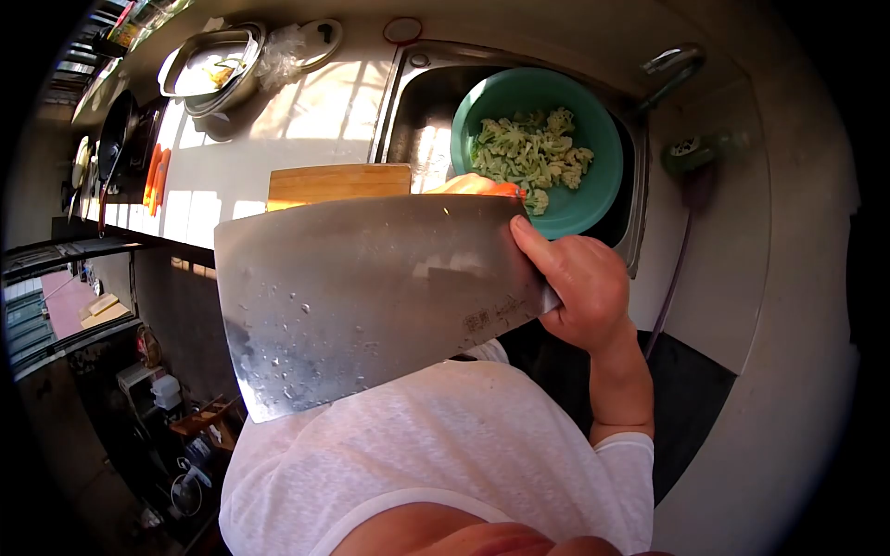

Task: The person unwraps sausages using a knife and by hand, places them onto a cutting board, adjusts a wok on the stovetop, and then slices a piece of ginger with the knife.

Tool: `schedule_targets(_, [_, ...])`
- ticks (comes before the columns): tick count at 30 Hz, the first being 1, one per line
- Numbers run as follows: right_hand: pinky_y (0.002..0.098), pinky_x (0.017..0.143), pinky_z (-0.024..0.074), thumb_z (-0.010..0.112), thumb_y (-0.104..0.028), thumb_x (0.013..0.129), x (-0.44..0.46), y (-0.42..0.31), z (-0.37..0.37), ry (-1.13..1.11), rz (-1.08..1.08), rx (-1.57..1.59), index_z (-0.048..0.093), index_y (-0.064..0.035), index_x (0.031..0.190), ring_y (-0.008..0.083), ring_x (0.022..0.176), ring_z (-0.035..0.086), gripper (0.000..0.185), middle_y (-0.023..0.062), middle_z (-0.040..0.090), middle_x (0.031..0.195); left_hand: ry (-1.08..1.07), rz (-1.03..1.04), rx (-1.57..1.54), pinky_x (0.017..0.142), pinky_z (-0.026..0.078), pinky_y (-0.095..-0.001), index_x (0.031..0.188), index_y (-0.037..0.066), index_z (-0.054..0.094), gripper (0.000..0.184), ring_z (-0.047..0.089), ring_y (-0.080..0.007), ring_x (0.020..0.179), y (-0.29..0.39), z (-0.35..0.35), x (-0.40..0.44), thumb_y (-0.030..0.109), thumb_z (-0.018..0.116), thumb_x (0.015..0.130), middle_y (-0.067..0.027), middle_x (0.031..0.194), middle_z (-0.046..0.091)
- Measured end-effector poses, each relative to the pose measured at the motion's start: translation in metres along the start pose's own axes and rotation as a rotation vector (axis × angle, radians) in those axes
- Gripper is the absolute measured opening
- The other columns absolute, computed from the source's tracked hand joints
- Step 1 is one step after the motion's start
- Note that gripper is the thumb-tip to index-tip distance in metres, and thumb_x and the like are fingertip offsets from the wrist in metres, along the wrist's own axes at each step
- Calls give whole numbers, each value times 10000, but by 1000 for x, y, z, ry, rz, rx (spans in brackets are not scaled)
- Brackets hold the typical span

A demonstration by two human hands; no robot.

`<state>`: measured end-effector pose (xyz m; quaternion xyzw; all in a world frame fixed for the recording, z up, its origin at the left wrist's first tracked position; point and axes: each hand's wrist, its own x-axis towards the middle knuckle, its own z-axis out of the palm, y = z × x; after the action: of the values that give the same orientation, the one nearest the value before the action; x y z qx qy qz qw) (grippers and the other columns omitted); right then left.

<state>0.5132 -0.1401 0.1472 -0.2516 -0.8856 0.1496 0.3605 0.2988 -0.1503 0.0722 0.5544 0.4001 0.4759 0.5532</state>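
My right hand (591,283) is closed around the handle of a wide cleaver (371,296), its thumb pressed against the blade near the handle. The large steel blade is turned flat towards me and has water drops on its lower left part. Just past its upper edge shows a sunlit orange strip (468,184), seemingly part of my left hand; the blade covers the rest, so its fingers cannot be made out. A wooden cutting board (338,183) lies behind the blade. Beyond it, cut cauliflower (533,148) sits in a green basin (603,181).
The basin stands in a steel sink (425,120) with a faucet (675,65) at its right. On the counter (278,120) are carrots (158,176), a metal bowl (232,91) and a plastic bag (278,60). A dark pan (116,130) is at far left, a green bottle (700,153) at right.
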Motion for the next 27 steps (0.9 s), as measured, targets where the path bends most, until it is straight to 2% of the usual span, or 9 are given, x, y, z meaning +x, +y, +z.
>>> schedule_targets(5, [304,450,399,661,37,588,0,13,3,-2,60,54,599,-51,1104,187,486,490,527,45,484,582,151,-83,-408,740,471,-316,1089,41,555,273,577,-164,879,2,-5,-3,216,562,880,-71,937,607])
schedule_targets(9, [305,474,430,652,53,588,1,16,7,3,91,42,590,-61,1113,195,542,524,541,56,506,647,309,-166,-854,738,472,-323,1077,43,563,258,582,-171,885,6,-8,-5,207,566,877,-73,941,612])
schedule_targets(13, [301,555,483,630,70,592,5,23,13,61,154,112,565,-77,1129,219,652,563,560,116,586,993,421,-251,-1036,736,473,-330,1064,44,571,244,587,-179,890,10,1,-1,198,569,874,-75,945,617])
schedule_targets(14, [299,567,488,625,73,594,5,23,13,61,163,120,559,-82,1134,223,664,565,566,126,582,1060,416,-231,-953,735,474,-331,1061,45,573,240,588,-180,891,10,5,4,196,570,873,-76,946,618])
schedule_targets(18, [303,627,509,597,81,621,4,20,7,-70,387,272,515,-91,1174,248,744,602,585,157,533,1229,1,341,492,664,466,-352,970,63,578,221,578,-302,746,-5,9,27,196,632,802,-139,812,581])
schedule_targets(19, [305,658,515,586,83,631,2,22,5,-140,551,376,490,-91,1195,264,819,612,598,153,532,1228,-88,130,510,646,463,-349,910,60,565,190,574,-303,718,-1,5,28,206,628,806,-125,752,568])
schedule_targets(23, [320,748,513,563,85,653,3,26,3,-251,754,505,444,-82,1226,299,1009,584,608,151,524,1234,-173,-47,513,637,462,-356,892,69,566,183,577,-299,699,3,1,33,225,620,814,-123,739,568])
schedule_targets(24, [325,768,511,559,84,658,4,28,4,-264,768,514,437,-79,1229,306,1048,571,607,152,522,1237,-132,67,494,643,463,-357,901,68,571,180,581,-298,706,-1,1,33,218,620,813,-126,753,576])
schedule_targets(27, [340,800,496,557,89,656,1,33,17,-157,414,258,435,-80,1224,314,1084,544,605,147,504,1256,-37,425,573,661,469,-357,924,58,587,172,594,-293,734,-8,5,41,180,622,808,-135,819,611])
